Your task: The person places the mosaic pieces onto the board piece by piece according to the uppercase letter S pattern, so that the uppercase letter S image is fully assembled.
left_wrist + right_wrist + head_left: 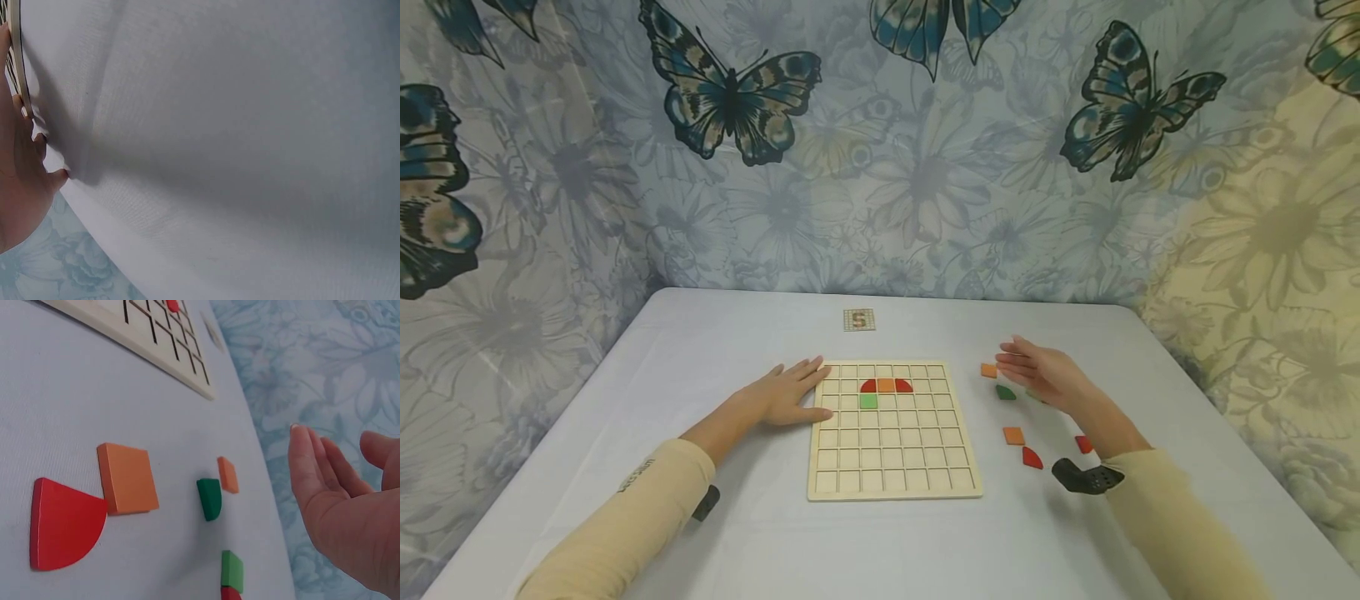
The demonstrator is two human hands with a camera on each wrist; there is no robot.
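Note:
A pale wooden grid board (895, 498) lies on the white table. In its upper rows sit an orange square (886, 385) between two red quarter-round pieces (868, 386), with a light green square (868, 401) below the left red one. My left hand (786, 396) rests on the board's left edge, fingers spread. To the right of the board, my right hand (1045, 372) is raised over loose pieces, its fingers nearly straight and holding nothing. Closest to its fingertips in the head view are an orange square (988, 370) and a dark green quarter-round (1005, 392).
Nearer me on the right lie another orange square (1013, 436), a red quarter-round (1032, 458) and a red piece (1084, 444) partly behind the wrist. The right wrist view also shows a loose light green square (232, 572). A small patterned card (859, 320) lies beyond the board.

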